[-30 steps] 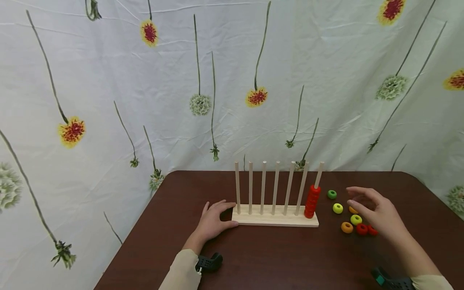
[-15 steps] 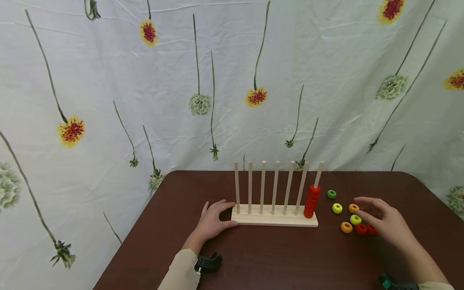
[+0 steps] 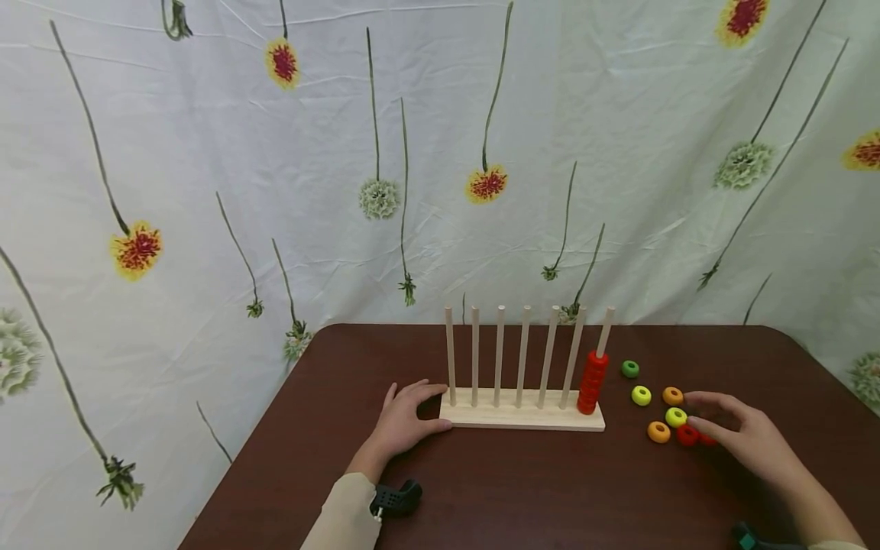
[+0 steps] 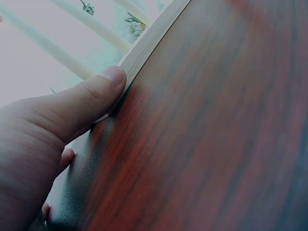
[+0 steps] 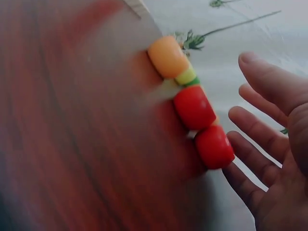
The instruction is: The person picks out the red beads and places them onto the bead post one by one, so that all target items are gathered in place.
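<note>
A pale wooden abacus rack (image 3: 522,416) with several upright pegs stands on the table. Red beads (image 3: 593,382) are stacked on its rightmost peg; the other pegs are bare. My left hand (image 3: 400,420) holds the rack's left end, thumb (image 4: 113,77) on the front edge and a finger at the back corner. My right hand (image 3: 749,439) is spread beside the loose beads with nothing between thumb and fingers. Nearest it are an orange bead (image 3: 673,396), a yellow bead (image 3: 676,417) and two red ones, the left red bead (image 3: 687,435) plain, the other partly hidden by the hand.
Further left lie another orange bead (image 3: 658,432), another yellow bead (image 3: 641,395) and a green bead (image 3: 629,369). Behind the dark brown table (image 3: 550,496) hangs a flower-printed cloth (image 3: 440,244). Each wrist wears a dark band.
My right hand has moved right and slightly toward me, uncovering the orange bead at the back. The left hand and the rack have stayed put.
</note>
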Motion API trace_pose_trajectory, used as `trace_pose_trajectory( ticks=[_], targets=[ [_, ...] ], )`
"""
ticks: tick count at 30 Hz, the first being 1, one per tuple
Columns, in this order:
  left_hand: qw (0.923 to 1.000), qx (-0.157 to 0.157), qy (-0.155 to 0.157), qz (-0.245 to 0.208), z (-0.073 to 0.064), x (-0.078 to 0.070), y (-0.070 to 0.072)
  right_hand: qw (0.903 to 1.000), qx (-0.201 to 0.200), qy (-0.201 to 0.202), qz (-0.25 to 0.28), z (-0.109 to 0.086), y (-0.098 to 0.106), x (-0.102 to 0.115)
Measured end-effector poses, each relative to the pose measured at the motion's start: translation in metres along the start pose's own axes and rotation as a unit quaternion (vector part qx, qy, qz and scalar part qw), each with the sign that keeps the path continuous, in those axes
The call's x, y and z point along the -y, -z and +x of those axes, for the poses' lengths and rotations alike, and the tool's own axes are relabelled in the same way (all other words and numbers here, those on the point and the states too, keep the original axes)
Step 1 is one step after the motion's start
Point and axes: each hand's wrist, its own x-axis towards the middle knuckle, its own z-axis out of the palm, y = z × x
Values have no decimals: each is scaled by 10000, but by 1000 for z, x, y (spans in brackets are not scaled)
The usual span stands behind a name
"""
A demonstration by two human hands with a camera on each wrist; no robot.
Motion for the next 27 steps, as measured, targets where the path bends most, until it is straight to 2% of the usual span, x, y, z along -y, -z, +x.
trace_pose_trajectory(
  ticks=[7, 12, 20, 23, 27],
  targets=[
    [10000, -7, -10, -58, 0, 0, -1, 9986, 476, -227, -16, 1, 1, -13],
    [10000, -21, 1, -6, 1, 2, -1, 9960, 821, -321, 171, -1, 1, -22],
    [10000, 6, 50, -1, 1, 3, -1, 9939, 980, -274, 428, -2, 4, -28],
    [10000, 9, -6, 14, 1, 2, -1, 9941, 995, -269, 332, -2, 5, -29],
    [10000, 6, -17, 37, 1, 1, -1, 9936, 1110, -49, 201, -2, 6, -31]
  ],
)
